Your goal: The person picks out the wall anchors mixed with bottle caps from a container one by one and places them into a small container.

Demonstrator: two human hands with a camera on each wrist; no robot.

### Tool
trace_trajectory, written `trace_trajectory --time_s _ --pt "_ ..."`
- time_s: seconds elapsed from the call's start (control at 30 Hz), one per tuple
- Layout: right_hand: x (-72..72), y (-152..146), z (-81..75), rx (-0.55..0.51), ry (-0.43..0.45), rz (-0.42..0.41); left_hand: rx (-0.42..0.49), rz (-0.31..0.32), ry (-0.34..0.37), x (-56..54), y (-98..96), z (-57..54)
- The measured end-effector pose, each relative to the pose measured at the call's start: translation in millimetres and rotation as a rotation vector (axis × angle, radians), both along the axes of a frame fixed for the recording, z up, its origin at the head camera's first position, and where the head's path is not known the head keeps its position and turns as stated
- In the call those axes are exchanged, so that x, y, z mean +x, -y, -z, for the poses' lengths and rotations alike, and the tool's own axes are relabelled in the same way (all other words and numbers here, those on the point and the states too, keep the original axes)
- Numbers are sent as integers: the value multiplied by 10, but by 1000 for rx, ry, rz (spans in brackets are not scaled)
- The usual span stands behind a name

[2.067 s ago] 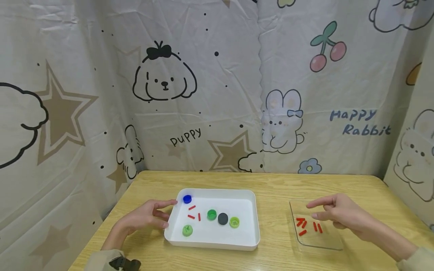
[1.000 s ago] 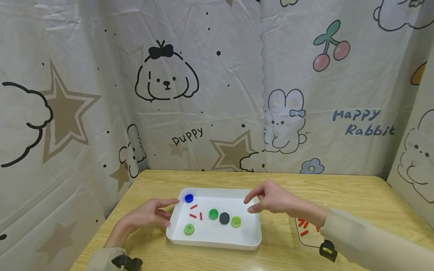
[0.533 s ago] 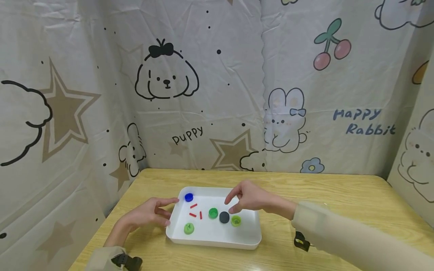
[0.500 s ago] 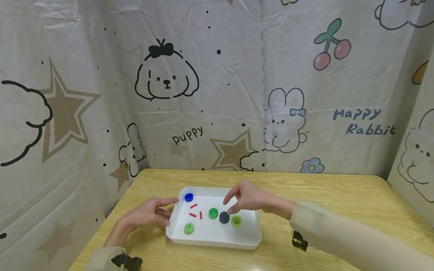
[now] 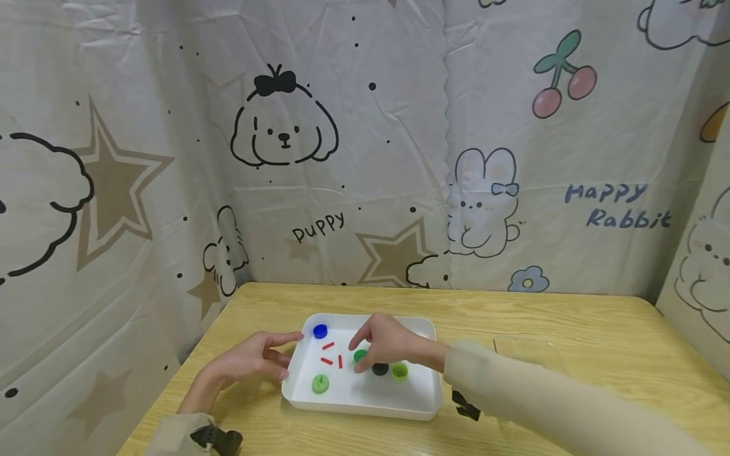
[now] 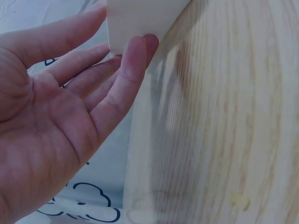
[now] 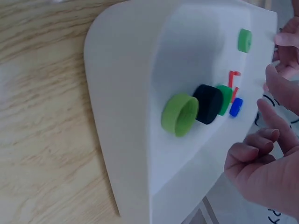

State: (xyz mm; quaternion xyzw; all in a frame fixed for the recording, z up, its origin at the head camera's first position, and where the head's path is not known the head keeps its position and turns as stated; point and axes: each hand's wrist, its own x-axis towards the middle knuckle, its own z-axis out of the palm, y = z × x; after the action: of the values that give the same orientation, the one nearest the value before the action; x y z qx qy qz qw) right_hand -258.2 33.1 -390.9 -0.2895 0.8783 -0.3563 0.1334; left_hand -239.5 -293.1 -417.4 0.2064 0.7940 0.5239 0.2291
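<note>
My left hand (image 5: 246,358) rests its fingertips on the left side of a white tray (image 5: 393,400); in the left wrist view its fingers (image 6: 133,53) lie against the outer wall. Over the middle of the tray hovers my right hand (image 5: 389,342), thumb and index finger spread with nothing between them. Partly under it are a green bottle cap (image 5: 360,356) and a black cap (image 5: 380,370), beside a yellow-green cap (image 5: 400,372). Red sticks (image 5: 340,361) lie left of the fingertips. A blue cap (image 5: 320,331) sits in the far left corner, a light green cap (image 5: 320,384) nearer the front.
A clear shallow tray (image 5: 527,345) stands on the wooden table (image 5: 262,430) at the right, mostly hidden behind the right sleeve (image 5: 507,386). A printed curtain (image 5: 393,158) hangs behind and on both sides of the table.
My right hand has moved left from above the clear tray to the middle of the white tray, now close to the green cap and red sticks. My left hand has stayed at the tray's side.
</note>
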Motion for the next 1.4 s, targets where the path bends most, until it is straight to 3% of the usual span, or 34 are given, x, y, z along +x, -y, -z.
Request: trace_trajectory --time_s 0.33,0.9,1.4 --pt "-65 192 146 100 -131 -27 9 7 9 -7 21 1" --pt "-108 368 205 200 -135 46 -17 -12 7 2 11 -6" --pt "-156 433 218 253 -121 40 14 0 16 10 11 -13"
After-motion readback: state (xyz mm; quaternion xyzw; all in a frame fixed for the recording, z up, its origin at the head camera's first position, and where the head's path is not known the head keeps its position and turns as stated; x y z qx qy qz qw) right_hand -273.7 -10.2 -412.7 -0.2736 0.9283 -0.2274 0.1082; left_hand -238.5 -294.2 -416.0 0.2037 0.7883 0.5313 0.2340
